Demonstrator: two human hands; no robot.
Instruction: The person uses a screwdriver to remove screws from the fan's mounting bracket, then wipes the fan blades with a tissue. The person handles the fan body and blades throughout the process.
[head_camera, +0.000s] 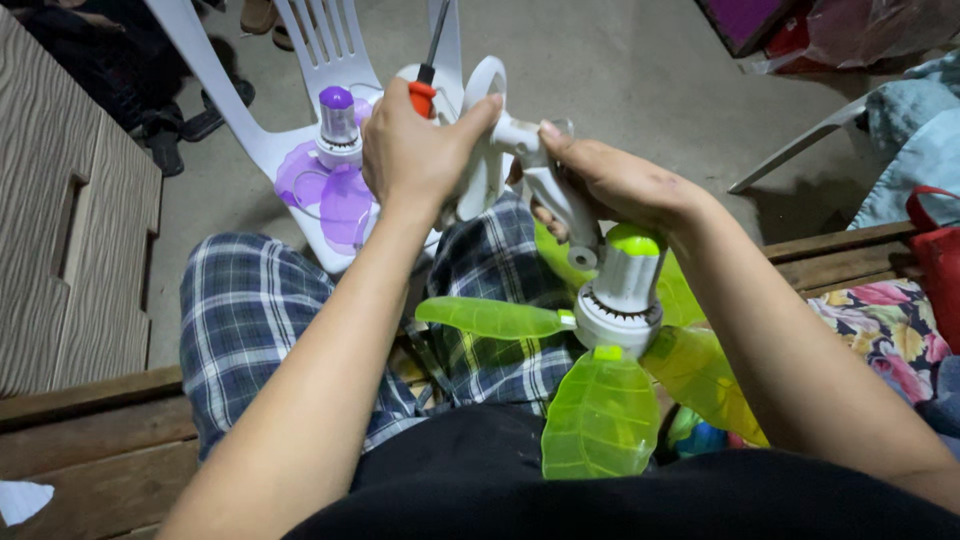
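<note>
My left hand (415, 145) is closed around a screwdriver (428, 70) with an orange and black handle, its shaft pointing up and away. My right hand (610, 180) grips the white plastic neck of a small toy fan (620, 300) that rests on my lap. This fan has a white hub with a lime green cap and several translucent green leaf-shaped blades (600, 415). A white ring-shaped piece (485, 130) sits between my two hands.
A white plastic chair (250, 120) stands in front of my knees, with a second fan with purple blades (335, 170) on its seat. A wooden cabinet (70, 230) is at left. Cloth and a red bag (935, 260) lie at right.
</note>
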